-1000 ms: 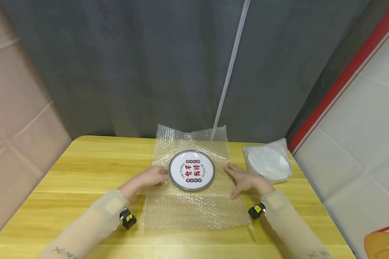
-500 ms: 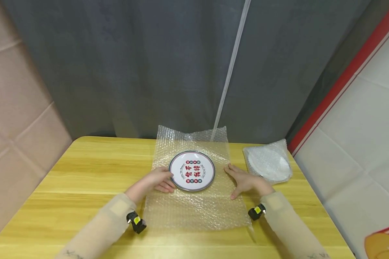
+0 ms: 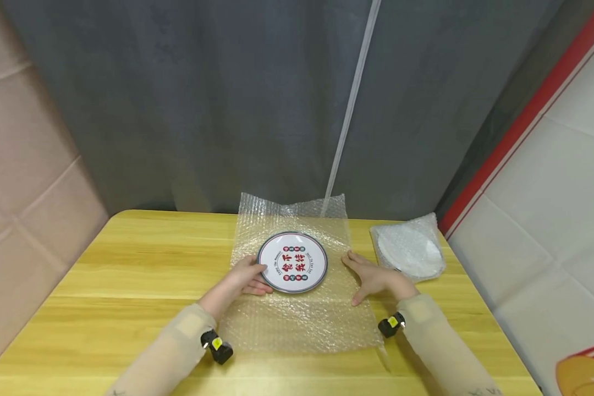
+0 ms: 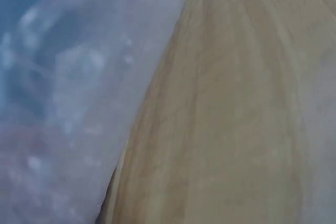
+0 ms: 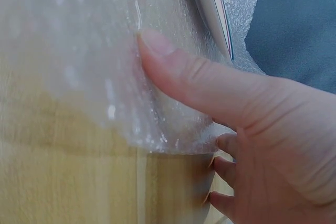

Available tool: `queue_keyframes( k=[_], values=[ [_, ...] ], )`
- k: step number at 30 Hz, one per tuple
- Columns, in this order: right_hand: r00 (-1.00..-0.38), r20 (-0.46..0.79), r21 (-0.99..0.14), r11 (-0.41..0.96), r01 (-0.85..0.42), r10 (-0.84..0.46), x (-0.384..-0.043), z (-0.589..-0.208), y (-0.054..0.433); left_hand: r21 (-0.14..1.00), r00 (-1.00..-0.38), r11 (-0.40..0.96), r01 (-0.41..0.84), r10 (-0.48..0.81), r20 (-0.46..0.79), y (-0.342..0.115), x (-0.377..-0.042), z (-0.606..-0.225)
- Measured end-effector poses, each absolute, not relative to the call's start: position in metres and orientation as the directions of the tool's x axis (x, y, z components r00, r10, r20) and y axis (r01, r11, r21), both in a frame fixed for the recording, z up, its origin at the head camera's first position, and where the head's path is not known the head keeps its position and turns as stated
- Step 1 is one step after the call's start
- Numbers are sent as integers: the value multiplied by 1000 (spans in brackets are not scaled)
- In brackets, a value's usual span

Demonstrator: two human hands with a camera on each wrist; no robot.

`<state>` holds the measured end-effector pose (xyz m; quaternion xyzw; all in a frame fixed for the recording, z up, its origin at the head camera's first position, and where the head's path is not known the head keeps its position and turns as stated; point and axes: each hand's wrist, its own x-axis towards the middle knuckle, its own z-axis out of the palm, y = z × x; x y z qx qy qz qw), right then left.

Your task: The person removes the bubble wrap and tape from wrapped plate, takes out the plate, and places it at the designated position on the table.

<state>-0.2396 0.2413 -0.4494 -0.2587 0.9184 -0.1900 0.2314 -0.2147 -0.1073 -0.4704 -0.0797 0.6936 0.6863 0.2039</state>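
A round white plate [image 3: 293, 262] with red lettering and a dark rim lies face up on a sheet of clear bubble wrap [image 3: 302, 324]. My left hand [image 3: 243, 276] holds the plate's left edge, thumb over the rim and fingers low beside it; how far they reach underneath is hidden. My right hand [image 3: 373, 279] rests at the bubble wrap's right edge, thumb and fingers spread, apart from the plate. In the right wrist view, the thumb [image 5: 184, 74] touches the wrap while the other fingers lie at its border. The left wrist view shows no hand, only blurred plastic and wood.
A bubble-wrapped white round item [image 3: 410, 250] lies at the back right of the wooden table [image 3: 143, 264]. Behind the table hangs a grey curtain [image 3: 218, 110], and the wrap's far edge stands up against it. Pale walls flank both sides.
My left hand has moved right from beside the plate onto its left rim, the thumb now over the edge. The plate and my right hand stay almost where they were.
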Motion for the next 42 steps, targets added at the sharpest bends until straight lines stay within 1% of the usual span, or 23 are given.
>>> queue_keyframes(
  k=[7, 20, 42],
  values=[
    [-757, -320, -479, 787, -389, -569, -240, -452, 242, 923, -915, -9, -384, 137, -379, -106, -213, -476],
    [-759, -315, -490, 782, -385, -570, -241, -452, 244, 918, -921, -101, -383, 120, -371, -109, -213, -481],
    [-753, -301, -489, 773, -405, -585, -240, -454, 245, 925, -942, -185, -333, 102, -319, -117, -209, -488]
  ],
)
